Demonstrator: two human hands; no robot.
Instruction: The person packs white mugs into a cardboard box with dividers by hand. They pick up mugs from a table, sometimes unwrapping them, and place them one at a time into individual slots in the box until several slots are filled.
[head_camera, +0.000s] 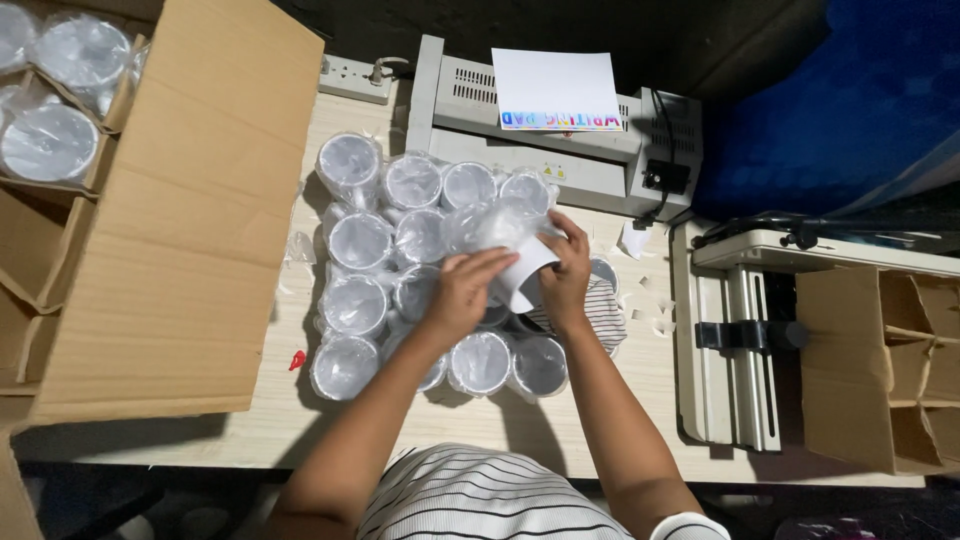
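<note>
At the centre of the frame we see both hands on one white mug (522, 272) that is half out of its clear plastic bag (487, 226). The left hand (462, 290) is curled over the mug's near side, fingers closed on it, while the right hand (566, 272) grips the far side with fingers bent round the rim and the bag's edge. Around them, on the pale wooden table (300, 420), stand the bagged mugs (358, 305), packed close in rows, each in crinkled clear wrap. A large brown cardboard box flap (190, 200) fills the left of the frame, with more wrapped mugs (50, 140) in its dividers at upper left. At top centre a grey laminator (470, 125) carries a white sheet (556, 88) with a strip of multicoloured lettering along its lower edge. A second divided carton (880, 370) sits at right.
</note>
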